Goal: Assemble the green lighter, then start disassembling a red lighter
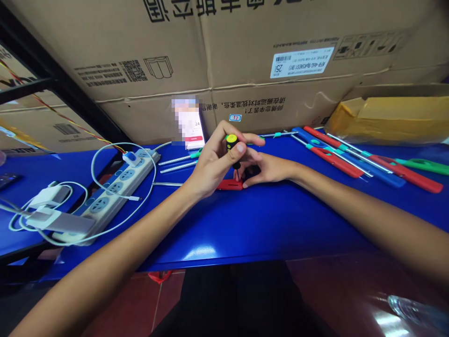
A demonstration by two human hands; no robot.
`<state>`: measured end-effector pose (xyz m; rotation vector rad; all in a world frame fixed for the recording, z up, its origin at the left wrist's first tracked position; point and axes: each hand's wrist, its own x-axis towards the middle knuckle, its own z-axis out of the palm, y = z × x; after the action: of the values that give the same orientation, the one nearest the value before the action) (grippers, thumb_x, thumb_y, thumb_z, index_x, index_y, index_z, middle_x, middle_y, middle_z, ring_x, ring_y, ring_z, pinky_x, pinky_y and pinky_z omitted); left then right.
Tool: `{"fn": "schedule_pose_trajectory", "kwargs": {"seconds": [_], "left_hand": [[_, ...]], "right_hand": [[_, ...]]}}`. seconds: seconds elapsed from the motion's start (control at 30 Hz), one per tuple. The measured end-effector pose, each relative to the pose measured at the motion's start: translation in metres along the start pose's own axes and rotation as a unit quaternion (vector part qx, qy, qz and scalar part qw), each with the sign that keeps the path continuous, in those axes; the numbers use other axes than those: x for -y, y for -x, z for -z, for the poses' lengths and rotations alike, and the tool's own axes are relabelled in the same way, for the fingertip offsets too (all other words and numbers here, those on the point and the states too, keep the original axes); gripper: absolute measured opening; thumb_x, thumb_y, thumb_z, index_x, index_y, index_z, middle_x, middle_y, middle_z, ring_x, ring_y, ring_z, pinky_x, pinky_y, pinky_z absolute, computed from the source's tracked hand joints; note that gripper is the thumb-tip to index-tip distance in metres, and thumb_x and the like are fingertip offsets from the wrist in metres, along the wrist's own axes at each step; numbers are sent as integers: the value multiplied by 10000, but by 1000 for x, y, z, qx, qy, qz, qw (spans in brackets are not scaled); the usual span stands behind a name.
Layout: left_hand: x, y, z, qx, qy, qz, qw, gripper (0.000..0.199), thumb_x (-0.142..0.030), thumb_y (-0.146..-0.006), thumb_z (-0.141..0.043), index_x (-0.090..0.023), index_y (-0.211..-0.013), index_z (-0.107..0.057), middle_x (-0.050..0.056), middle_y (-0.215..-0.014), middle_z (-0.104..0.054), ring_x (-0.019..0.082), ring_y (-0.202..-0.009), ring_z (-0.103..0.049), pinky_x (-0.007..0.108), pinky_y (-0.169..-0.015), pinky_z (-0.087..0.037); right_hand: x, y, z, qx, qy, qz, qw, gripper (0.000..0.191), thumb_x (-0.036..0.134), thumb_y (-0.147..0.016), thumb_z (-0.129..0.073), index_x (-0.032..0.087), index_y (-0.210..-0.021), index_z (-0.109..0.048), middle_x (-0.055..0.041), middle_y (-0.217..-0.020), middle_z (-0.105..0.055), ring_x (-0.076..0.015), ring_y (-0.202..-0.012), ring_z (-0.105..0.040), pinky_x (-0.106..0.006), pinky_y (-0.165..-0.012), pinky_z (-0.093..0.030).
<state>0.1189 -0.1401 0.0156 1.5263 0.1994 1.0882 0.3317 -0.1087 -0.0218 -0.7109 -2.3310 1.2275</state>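
My left hand [216,164] is closed around a small screwdriver [232,146] with a yellow and black handle. It stands nearly upright, its shaft pointing down at a red long-necked lighter [229,186] lying on the blue table. Whether the tip sits in a screw is too small to tell. My right hand [266,167] has its thumb and fingers pressed at the lighter's right end, holding it against the table. A metal tube [168,184] reaches out leftward from under my left hand. Partly hidden behind that hand are more metal tubes [178,167].
Several red, blue and green lighters [382,164] lie at the right, before an open yellow-brown carton [393,117]. A lit phone [192,126] leans on the large cardboard box [242,61]. At the left are a power strip [121,187] and looped white cables. A plastic bottle [414,309] is lower right.
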Motion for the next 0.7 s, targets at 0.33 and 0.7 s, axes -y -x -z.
{"fn": "schedule_pose_trajectory", "kwargs": {"seconds": [0.33,0.7], "left_hand": [[-6,-2,-1,-18,25,34,999,325,-531,-1061,-631,-228,-1176,-660,27,-946,-628,147,-820,-651,279,-745,-578],[-8,-16,-10,-16,55,51,997,318,-506,-1025,-656,-201,-1115,-659,-14,-777,-554,112,-648,-554,251,-630,-509]], "right_hand": [[4,-3,-11,-29,69,9,997,438,468,-794,-923,205,-1085,-728,-50,-1040,-742,-225,-923,-661,-393,-877,-574],[4,-1,-17,-45,72,19,996,361,407,-839,-891,186,-1073,-729,-59,-1043,-745,-228,-925,-654,-406,-884,-567]]}}
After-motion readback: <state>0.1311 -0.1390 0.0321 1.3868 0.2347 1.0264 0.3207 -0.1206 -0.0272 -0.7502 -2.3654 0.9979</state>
